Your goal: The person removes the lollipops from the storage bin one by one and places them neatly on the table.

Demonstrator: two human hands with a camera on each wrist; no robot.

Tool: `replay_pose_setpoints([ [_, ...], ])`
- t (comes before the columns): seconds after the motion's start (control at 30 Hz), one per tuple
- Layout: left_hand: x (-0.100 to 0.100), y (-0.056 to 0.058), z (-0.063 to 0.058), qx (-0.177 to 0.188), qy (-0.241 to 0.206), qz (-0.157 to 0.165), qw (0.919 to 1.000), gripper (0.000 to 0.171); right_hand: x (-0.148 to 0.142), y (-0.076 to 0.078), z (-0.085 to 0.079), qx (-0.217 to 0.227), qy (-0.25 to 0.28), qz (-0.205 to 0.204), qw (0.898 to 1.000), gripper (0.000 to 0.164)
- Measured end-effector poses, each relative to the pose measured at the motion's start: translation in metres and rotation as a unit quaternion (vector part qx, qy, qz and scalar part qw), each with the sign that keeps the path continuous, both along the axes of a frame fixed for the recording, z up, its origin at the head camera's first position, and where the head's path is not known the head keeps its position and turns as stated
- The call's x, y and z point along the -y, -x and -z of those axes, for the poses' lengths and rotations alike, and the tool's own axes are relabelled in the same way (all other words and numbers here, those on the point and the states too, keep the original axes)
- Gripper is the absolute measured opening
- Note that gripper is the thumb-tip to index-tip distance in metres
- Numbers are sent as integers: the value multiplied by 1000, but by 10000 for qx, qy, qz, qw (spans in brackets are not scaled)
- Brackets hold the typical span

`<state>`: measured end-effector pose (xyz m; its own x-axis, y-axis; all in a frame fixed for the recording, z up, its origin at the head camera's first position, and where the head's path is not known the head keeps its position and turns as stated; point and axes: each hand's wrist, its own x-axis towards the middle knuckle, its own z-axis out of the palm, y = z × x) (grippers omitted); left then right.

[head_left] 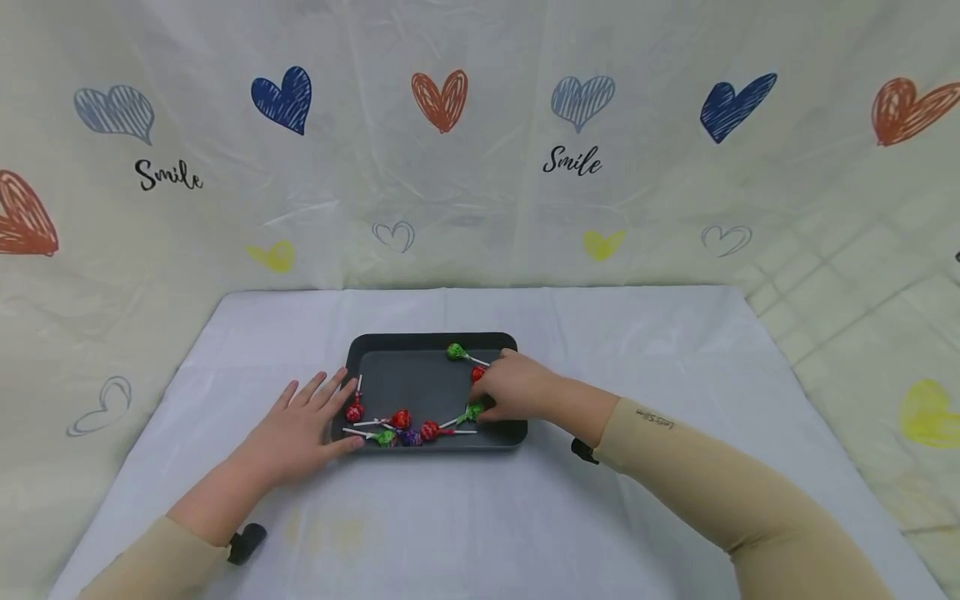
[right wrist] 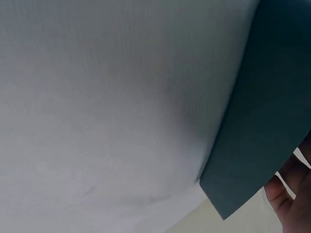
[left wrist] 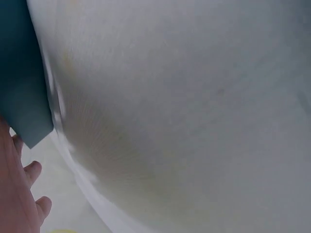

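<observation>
A dark grey tray (head_left: 420,379) lies on the table with several wrapped lollipops in it. My left hand (head_left: 300,425) rests at the tray's left end with its fingers spread and straight, close to a red lollipop (head_left: 355,412). At the tray's right side my right hand (head_left: 517,387) bends over the edge, thumb and forefinger pinching the head of a green lollipop (head_left: 472,412). Another red lollipop (head_left: 477,374) shows by its fingers. Along the front lie a purple lollipop (head_left: 410,437) and red ones. The wrist views show the tray's outer walls beside each hand's fingers.
A white cloth (head_left: 450,525) covers the table. Behind it hangs a pale sheet (head_left: 495,183) printed with hearts and words. Another green lollipop (head_left: 456,352) lies near the tray's back edge. Dark wrist cameras sit under both forearms.
</observation>
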<state>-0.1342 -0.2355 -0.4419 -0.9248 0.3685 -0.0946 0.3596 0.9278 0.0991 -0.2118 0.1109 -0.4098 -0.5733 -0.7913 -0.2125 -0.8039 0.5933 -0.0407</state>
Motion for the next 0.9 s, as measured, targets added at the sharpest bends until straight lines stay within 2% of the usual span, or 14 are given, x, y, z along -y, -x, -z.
replay_pose_setpoints([
  [0.37, 0, -2, -5, 12, -21, 62, 10000, 96, 0, 0, -3, 29, -51, -6, 10000, 29],
  [0.67, 0, -1, -3, -20, -23, 63, 10000, 97, -10, 4, -20, 57, 208, 196, 9996, 29],
  [0.9, 0, 0, -2, -12, -40, 55, 10000, 98, -30, 9, -31, 4, 478, 396, 9981, 33],
])
